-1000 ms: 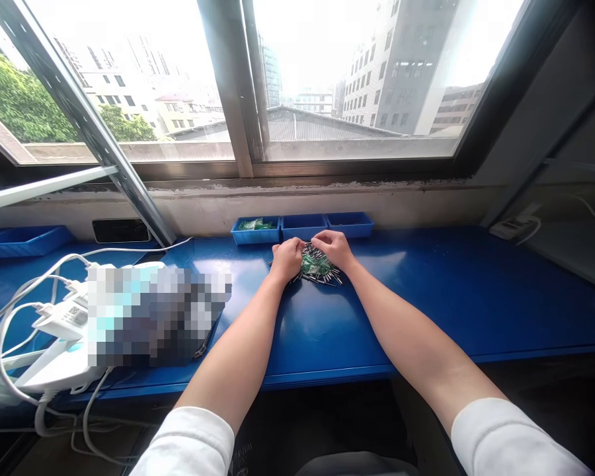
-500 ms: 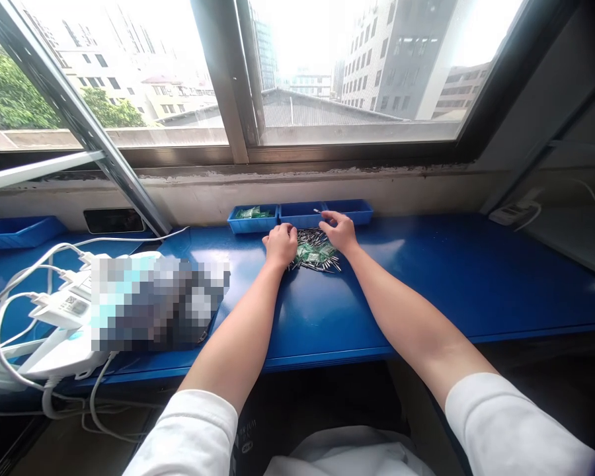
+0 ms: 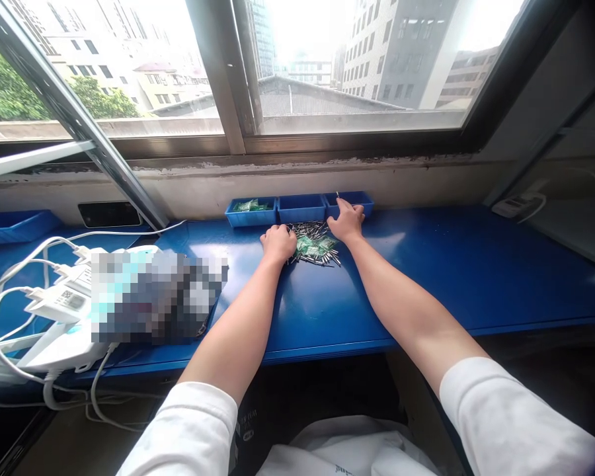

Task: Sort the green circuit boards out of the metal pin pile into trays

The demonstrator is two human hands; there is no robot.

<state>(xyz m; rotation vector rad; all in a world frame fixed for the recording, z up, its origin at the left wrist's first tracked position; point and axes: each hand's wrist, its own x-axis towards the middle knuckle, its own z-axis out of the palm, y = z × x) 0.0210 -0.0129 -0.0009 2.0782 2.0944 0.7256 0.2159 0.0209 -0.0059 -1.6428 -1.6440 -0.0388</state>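
Observation:
A pile of thin dark rods with silvery ends (image 3: 327,259) lies on the blue table, with green clear-wrapped packets (image 3: 313,247) in its middle. At the pile's left edge rests my left hand (image 3: 278,243), its fingers curled; whatever they may hold is hidden. My right hand (image 3: 348,220) is over the front of the right blue bin (image 3: 365,205). A small thin rod (image 3: 338,196) sticks up at its fingertips, pinched there; its lower part is hidden. Beside that bin stand the middle blue bin (image 3: 301,215) and a left blue bin (image 3: 250,219) holding green packets.
On the left, a white power strip (image 3: 62,344) with plugs and cables lies beside a blurred-out patch. A phone-like black slab (image 3: 110,214) leans on the wall near a metal post (image 3: 104,158). Another blue tray (image 3: 20,226) sits far left. A window spans the back.
My right hand rose from the pile with a small rod and moved away and right to the right bin. My left hand stayed at the pile's left edge. The view tilted down slightly.

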